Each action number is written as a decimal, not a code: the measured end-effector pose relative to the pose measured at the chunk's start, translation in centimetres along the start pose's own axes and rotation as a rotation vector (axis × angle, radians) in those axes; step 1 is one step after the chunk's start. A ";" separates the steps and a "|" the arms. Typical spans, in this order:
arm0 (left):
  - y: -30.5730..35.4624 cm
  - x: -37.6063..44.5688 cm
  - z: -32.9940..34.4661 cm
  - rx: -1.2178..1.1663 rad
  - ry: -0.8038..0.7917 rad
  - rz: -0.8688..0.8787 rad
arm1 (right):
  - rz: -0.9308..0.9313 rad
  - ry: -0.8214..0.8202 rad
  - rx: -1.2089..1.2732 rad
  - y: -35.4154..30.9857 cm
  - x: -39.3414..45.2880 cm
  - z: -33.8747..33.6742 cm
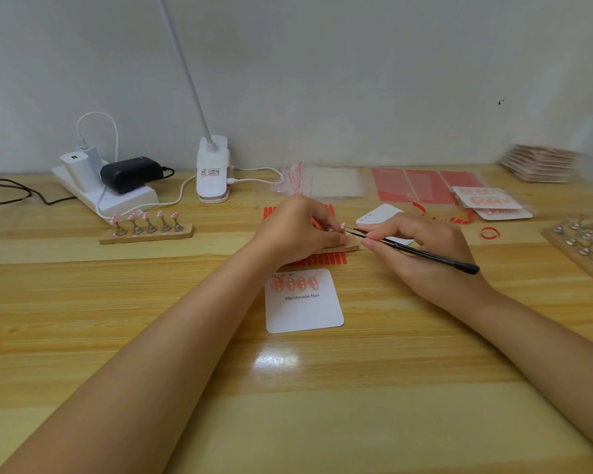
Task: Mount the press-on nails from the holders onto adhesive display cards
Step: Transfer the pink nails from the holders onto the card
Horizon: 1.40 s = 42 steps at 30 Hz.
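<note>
Pink with white dots, the press-on nail (342, 227) we are after sits on the last peg of a wooden holder (339, 248) at the middle of the table (117, 302), just beyond the white display card (303, 302). Our left hand (297, 230) curls over the holder and pins it down, while our right hand (421, 248) pinches a pair of black tweezers (411, 249) whose tips meet the nail; we cannot tell whether they have closed on it.

What could go wrong, we judge, is the nail springing off. It is small and glossy, and too hard a squeeze or a pull at an angle could flick it across the wood. If the left hand eases, the holder may lift along with the nail. Set down crooked, the nail would grab the adhesive out of line with the four nails (295, 283) mounted already.

Those four lie in a row left to right, each with its long axis running near to far. The nail on the peg is too small for us to read its direction. A second holder (147, 234) with five nails waits far left.
</note>
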State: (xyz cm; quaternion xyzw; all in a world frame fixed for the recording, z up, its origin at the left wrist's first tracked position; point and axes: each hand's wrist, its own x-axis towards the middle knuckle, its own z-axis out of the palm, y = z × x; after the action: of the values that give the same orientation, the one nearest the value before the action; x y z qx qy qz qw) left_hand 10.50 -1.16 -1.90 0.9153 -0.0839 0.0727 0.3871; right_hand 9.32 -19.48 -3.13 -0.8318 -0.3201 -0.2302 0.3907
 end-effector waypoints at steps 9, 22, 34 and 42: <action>0.0 0.0 -0.1 0.008 -0.012 0.009 | 0.062 0.010 0.123 -0.3 0.2 0.1; 0.1 0.1 -0.1 -0.005 -0.011 0.016 | 0.188 0.027 0.343 -0.3 0.5 0.2; 0.1 0.1 0.0 -0.024 -0.027 0.026 | 0.233 0.053 0.341 -0.4 0.7 0.2; -0.1 0.1 0.0 -0.006 -0.008 0.003 | 0.297 0.229 0.349 0.3 1.1 -1.6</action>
State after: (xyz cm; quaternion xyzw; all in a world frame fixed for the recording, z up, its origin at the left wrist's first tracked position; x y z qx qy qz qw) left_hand 10.57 -1.15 -1.97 0.9143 -0.0870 0.0695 0.3893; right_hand 10.09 -20.46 -1.63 -0.7583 -0.1830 -0.2042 0.5914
